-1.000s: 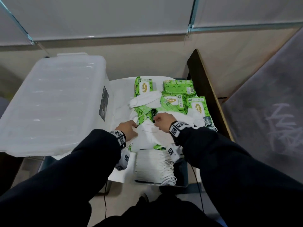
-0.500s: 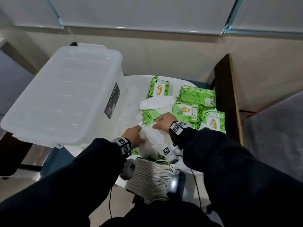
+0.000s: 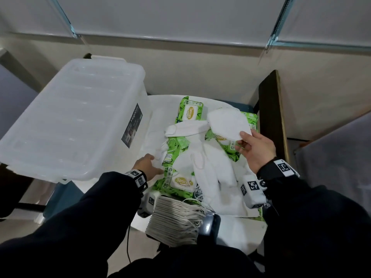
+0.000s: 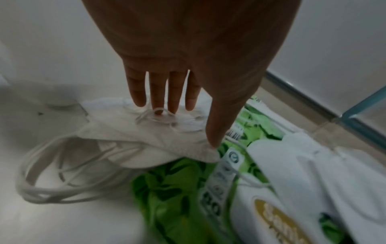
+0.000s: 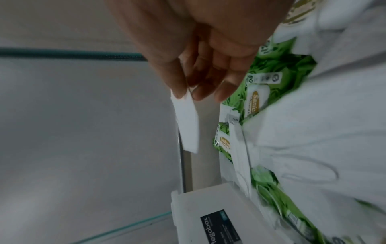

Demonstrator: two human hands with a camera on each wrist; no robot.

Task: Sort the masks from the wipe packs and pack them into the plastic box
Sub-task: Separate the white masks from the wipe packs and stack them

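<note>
In the head view my right hand [image 3: 246, 140] is raised over the table's right side and pinches a white folded mask [image 3: 227, 122] by its edge. The right wrist view shows thumb and fingers of that hand [image 5: 188, 95] clamped on the mask's [image 5: 186, 125] corner. My left hand [image 3: 149, 163] lies near the plastic box [image 3: 70, 121], whose lid is on. Its straight fingers [image 4: 158, 92] press a loose mask [image 4: 146, 135] with trailing ear loops. Green wipe packs [image 3: 190, 113] lie mixed with more white masks [image 3: 208, 169].
A neat stack of masks [image 3: 176, 221] sits at the white table's [image 3: 236, 233] near edge, next to a dark device [image 3: 210, 225]. A dark wooden board [image 3: 269, 117] stands along the right side. The box's labelled end [image 5: 208, 217] faces the pile.
My right hand has lifted one mask out of the pile, up and to the right. My left hand has moved left and flattened onto a mask beside the box.
</note>
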